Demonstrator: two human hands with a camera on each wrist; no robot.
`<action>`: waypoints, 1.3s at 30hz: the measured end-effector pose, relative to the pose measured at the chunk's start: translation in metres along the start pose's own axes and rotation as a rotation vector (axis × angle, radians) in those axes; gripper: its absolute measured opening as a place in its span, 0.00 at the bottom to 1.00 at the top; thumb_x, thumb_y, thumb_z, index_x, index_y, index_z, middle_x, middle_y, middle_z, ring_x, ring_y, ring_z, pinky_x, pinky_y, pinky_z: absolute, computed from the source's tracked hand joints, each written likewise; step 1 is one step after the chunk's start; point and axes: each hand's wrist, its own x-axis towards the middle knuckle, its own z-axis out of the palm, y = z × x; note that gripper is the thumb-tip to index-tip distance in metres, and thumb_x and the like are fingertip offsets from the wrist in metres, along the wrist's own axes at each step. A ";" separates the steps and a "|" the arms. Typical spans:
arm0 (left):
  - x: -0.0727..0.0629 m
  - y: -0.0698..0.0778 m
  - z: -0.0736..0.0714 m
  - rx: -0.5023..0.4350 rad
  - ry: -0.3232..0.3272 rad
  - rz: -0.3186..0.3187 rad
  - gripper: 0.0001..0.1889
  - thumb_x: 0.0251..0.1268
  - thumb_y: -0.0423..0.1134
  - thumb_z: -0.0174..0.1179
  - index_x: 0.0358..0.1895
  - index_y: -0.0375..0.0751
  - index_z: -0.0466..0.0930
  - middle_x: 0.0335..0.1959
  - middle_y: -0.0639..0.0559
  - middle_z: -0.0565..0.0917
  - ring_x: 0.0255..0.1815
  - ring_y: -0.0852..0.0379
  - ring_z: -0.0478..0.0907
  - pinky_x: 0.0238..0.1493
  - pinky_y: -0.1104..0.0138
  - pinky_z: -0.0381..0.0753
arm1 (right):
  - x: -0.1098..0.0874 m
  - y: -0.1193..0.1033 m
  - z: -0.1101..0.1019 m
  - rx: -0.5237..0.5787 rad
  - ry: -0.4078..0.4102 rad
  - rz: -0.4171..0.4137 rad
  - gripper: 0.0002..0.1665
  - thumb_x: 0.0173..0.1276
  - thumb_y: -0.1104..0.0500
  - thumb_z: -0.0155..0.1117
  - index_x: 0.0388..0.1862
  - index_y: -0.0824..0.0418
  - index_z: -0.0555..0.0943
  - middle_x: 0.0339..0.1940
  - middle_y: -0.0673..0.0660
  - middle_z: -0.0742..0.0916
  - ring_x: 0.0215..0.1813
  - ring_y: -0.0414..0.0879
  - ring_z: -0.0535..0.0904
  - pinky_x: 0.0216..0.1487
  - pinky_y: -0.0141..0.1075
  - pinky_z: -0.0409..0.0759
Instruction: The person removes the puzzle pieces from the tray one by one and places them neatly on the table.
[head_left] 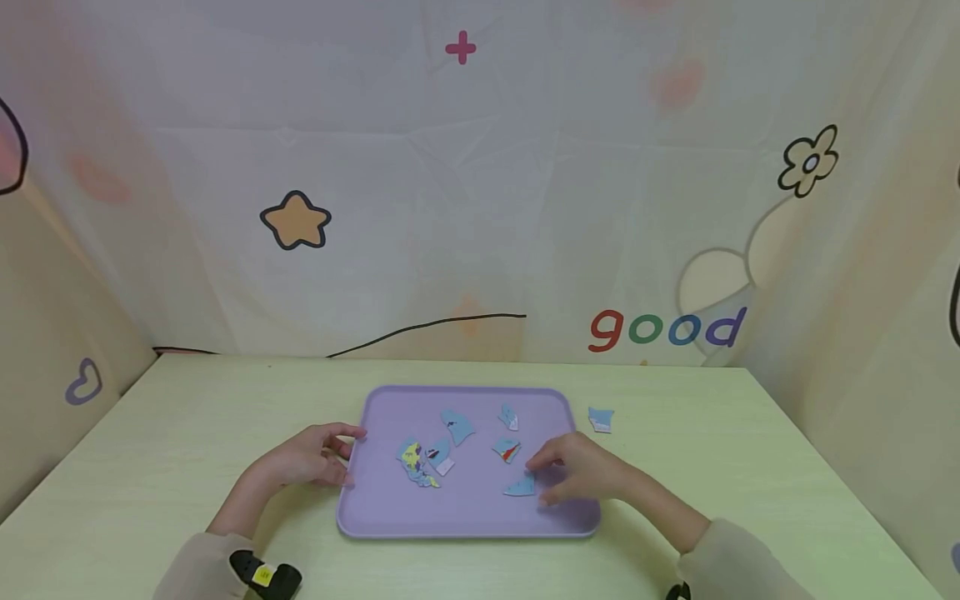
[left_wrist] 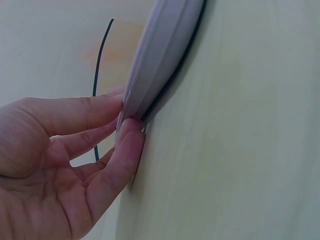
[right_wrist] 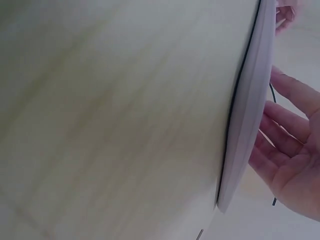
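A purple tray (head_left: pixel 465 521) carries several jigsaw puzzle pieces. My left hand (head_left: pixel 311 456) grips the tray's left rim, with thumb and fingers about the edge in the left wrist view. Over the tray's right side is my right hand (head_left: pixel 581 471), thumb and index finger apart. Its fingertips are beside a light blue piece (head_left: pixel 519 486); whether they touch it I cannot tell. A red-marked piece (head_left: pixel 507 451) and a blue-white piece (head_left: pixel 508 417) lie farther back. Toward the left are a yellow-and-blue cluster (head_left: pixel 413 461), a blue piece with white (head_left: pixel 438 455) and another blue piece (head_left: pixel 457 426).
One more blue-white piece (head_left: pixel 600 419) lies on the pale wooden table (head_left: pixel 697 442), just right of the tray. Behind the table hangs a printed cloth (head_left: pixel 420 208) with a star, a flower and the word "good". More cloth stands at both sides.
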 end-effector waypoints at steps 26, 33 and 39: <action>-0.001 0.003 0.001 0.020 0.014 -0.015 0.33 0.46 0.25 0.65 0.60 0.28 0.64 0.39 0.41 0.70 0.31 0.54 0.72 0.33 0.64 0.76 | 0.011 -0.006 0.011 -0.196 0.064 -0.057 0.14 0.41 0.61 0.75 0.30 0.63 0.85 0.29 0.50 0.85 0.35 0.39 0.77 0.37 0.30 0.73; -0.001 0.004 0.001 0.019 0.012 -0.019 0.33 0.46 0.24 0.65 0.60 0.28 0.64 0.39 0.41 0.70 0.30 0.54 0.72 0.33 0.64 0.76 | 0.010 -0.007 0.010 -0.201 0.066 -0.068 0.13 0.43 0.62 0.75 0.30 0.64 0.85 0.29 0.51 0.85 0.35 0.40 0.78 0.39 0.30 0.74; -0.002 0.005 0.001 0.024 0.011 -0.014 0.33 0.46 0.24 0.65 0.60 0.27 0.64 0.39 0.40 0.70 0.31 0.54 0.72 0.33 0.64 0.77 | 0.010 -0.006 0.010 -0.211 0.065 -0.095 0.12 0.43 0.63 0.74 0.29 0.64 0.85 0.29 0.51 0.85 0.35 0.40 0.78 0.38 0.30 0.74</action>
